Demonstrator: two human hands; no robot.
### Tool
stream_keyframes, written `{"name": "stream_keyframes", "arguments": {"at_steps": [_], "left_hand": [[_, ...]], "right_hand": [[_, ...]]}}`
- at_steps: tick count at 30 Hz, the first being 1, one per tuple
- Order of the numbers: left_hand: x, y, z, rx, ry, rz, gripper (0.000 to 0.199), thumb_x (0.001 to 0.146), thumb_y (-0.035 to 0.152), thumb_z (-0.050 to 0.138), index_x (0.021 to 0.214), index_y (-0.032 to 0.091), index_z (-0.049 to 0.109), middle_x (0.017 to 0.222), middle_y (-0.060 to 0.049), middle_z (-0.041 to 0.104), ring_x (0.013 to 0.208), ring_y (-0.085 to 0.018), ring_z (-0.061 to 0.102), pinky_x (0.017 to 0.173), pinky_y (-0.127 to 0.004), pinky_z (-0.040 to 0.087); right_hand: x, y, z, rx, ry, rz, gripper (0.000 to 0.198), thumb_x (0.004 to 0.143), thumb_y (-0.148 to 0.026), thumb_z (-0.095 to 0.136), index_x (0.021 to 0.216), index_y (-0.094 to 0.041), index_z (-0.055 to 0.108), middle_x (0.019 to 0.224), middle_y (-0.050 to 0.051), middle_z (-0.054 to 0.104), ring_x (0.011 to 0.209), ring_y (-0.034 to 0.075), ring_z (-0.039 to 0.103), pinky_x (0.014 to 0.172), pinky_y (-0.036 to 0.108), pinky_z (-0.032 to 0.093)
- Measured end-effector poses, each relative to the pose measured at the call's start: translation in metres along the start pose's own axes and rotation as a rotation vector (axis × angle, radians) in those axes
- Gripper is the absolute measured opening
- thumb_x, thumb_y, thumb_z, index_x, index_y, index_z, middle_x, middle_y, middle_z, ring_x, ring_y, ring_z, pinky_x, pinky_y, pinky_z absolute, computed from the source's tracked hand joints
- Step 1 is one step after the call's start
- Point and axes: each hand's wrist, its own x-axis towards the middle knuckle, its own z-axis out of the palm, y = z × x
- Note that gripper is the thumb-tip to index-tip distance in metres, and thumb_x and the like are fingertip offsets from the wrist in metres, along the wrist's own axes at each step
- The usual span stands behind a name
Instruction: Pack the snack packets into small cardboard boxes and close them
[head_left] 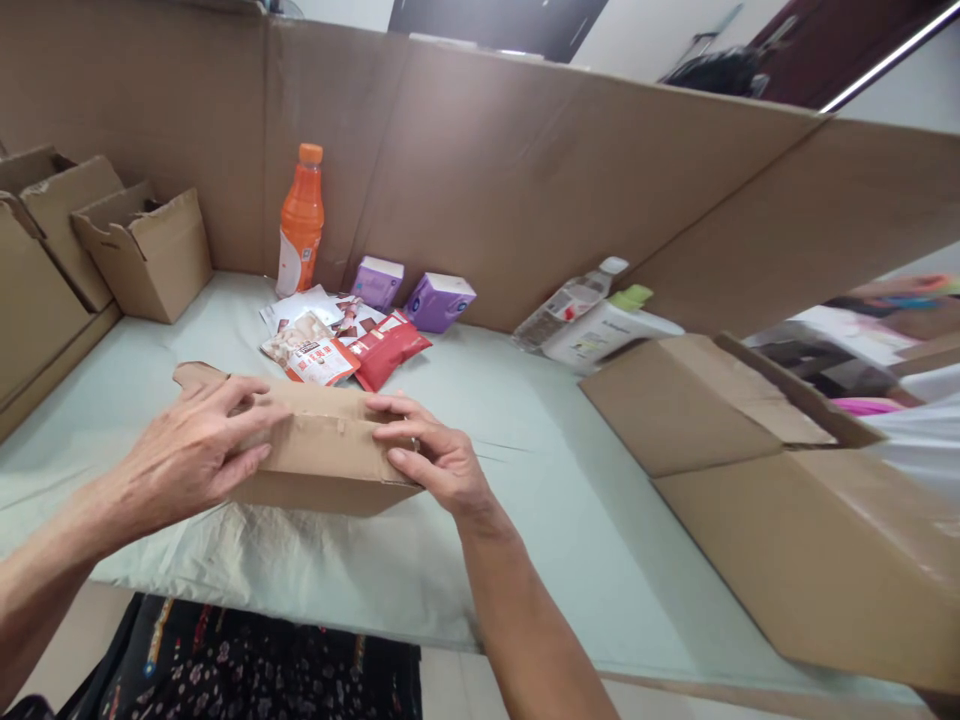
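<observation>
— Two hands on one thing, is that right?

— Yes. Both rest on a small cardboard box (322, 455) lying on the pale green tabletop (540, 500), near its front edge. The left hand (191, 450) lies over the box's left end with its fingers (240, 395) spread across the top flap. The right hand (439, 455) pinches the right end, thumb on the front face and fingers curled over the top edge.

— So the fingers are closed on it?

— The right ones grip the cardboard; the left ones press flat on it rather than clench.

— What lies behind the box?

— A heap of snack packets (341, 340), the nearest red and just beyond the box. Further back stand an orange drink bottle (301, 225) and two purple cartons (416, 292) against the cardboard wall (525, 190).

— And to the sides?

— At the left, open cardboard boxes (142, 250) in a row. At the right, a clear bottle (570, 300) lying on its side beside a white bottle with a green cap (611, 325), and a large flattened carton (787, 500) reaching over the tabletop's right part.
</observation>
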Motion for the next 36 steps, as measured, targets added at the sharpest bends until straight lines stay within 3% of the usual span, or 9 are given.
{"name": "stream_keyframes", "arguments": {"at_steps": [5, 10, 14, 18, 23, 26, 29, 32, 36], "left_hand": [[0.001, 0.001, 0.001, 0.042, -0.058, 0.048, 0.037, 0.109, 0.029, 0.042, 0.119, 0.027, 0.077, 0.127, -0.012, 0.071, 0.11, -0.032, 0.066, 0.087, -0.046, 0.056], [0.004, 0.003, -0.001, 0.089, -0.078, 0.05, 0.037, 0.109, 0.027, 0.043, 0.123, 0.025, 0.077, 0.123, -0.013, 0.073, 0.108, -0.034, 0.068, 0.082, -0.046, 0.058], [-0.002, 0.013, 0.001, 0.128, 0.064, 0.072, 0.031, 0.106, 0.021, 0.047, 0.115, 0.021, 0.076, 0.12, -0.015, 0.074, 0.102, -0.033, 0.069, 0.081, -0.046, 0.059], [-0.027, 0.036, 0.003, -0.04, 0.323, 0.184, 0.027, 0.094, 0.006, 0.061, 0.112, 0.023, 0.07, 0.111, -0.008, 0.077, 0.103, -0.026, 0.072, 0.09, -0.042, 0.06], [-0.068, 0.038, 0.007, -0.126, 0.323, 0.134, 0.027, 0.088, 0.002, 0.063, 0.1, 0.026, 0.064, 0.088, 0.0, 0.076, 0.077, -0.018, 0.071, 0.073, -0.035, 0.061], [-0.081, 0.019, 0.008, -0.028, 0.349, -0.161, 0.024, 0.095, 0.008, 0.062, 0.11, 0.027, 0.063, 0.1, -0.004, 0.074, 0.091, -0.022, 0.074, 0.084, -0.04, 0.065], [-0.076, 0.007, 0.013, 0.027, 0.382, -0.355, 0.037, 0.101, 0.023, 0.061, 0.137, 0.026, 0.057, 0.134, -0.014, 0.067, 0.123, -0.033, 0.07, 0.101, -0.053, 0.063], [-0.061, 0.006, 0.021, 0.022, 0.299, -0.192, 0.05, 0.102, 0.027, 0.058, 0.151, 0.024, 0.048, 0.151, -0.018, 0.06, 0.14, -0.038, 0.061, 0.11, -0.057, 0.059], [-0.046, 0.012, 0.032, 0.052, 0.234, -0.004, 0.051, 0.099, 0.022, 0.062, 0.148, 0.017, 0.049, 0.147, -0.022, 0.065, 0.144, -0.042, 0.059, 0.112, -0.059, 0.057]], "right_hand": [[-0.003, -0.023, -0.003, -0.257, -0.015, -0.048, 0.024, 0.1, -0.033, 0.065, 0.118, -0.029, 0.08, 0.151, 0.011, 0.066, 0.144, 0.032, 0.059, 0.121, 0.058, 0.047], [-0.005, -0.052, 0.012, -0.593, -0.034, -0.162, 0.035, 0.102, -0.036, 0.066, 0.135, -0.027, 0.074, 0.157, 0.012, 0.062, 0.151, 0.036, 0.051, 0.121, 0.063, 0.044], [-0.002, -0.065, 0.026, -0.698, -0.219, -0.184, 0.04, 0.107, -0.038, 0.059, 0.143, -0.024, 0.069, 0.151, 0.013, 0.067, 0.139, 0.033, 0.062, 0.115, 0.057, 0.052], [-0.002, -0.067, 0.028, -0.715, -0.254, -0.186, 0.041, 0.111, -0.038, 0.052, 0.144, -0.02, 0.068, 0.151, 0.016, 0.067, 0.138, 0.031, 0.064, 0.11, 0.052, 0.056], [-0.003, -0.063, 0.023, -0.652, -0.258, -0.159, 0.042, 0.109, -0.037, 0.055, 0.15, -0.028, 0.064, 0.153, 0.01, 0.067, 0.14, 0.03, 0.063, 0.112, 0.054, 0.056], [-0.002, -0.06, 0.023, -0.633, -0.25, -0.156, 0.043, 0.108, -0.034, 0.058, 0.15, -0.029, 0.065, 0.152, 0.009, 0.067, 0.138, 0.03, 0.064, 0.111, 0.055, 0.056], [-0.002, -0.059, 0.024, -0.625, -0.245, -0.157, 0.043, 0.107, -0.032, 0.06, 0.149, -0.03, 0.066, 0.152, 0.009, 0.068, 0.137, 0.031, 0.065, 0.109, 0.055, 0.057], [-0.002, -0.058, 0.025, -0.633, -0.235, -0.167, 0.041, 0.106, -0.031, 0.06, 0.147, -0.028, 0.067, 0.152, 0.01, 0.067, 0.137, 0.031, 0.065, 0.109, 0.055, 0.057], [-0.003, -0.057, 0.021, -0.636, -0.255, -0.169, 0.044, 0.105, -0.03, 0.063, 0.149, -0.026, 0.065, 0.154, 0.012, 0.065, 0.141, 0.031, 0.063, 0.112, 0.057, 0.056]]}}
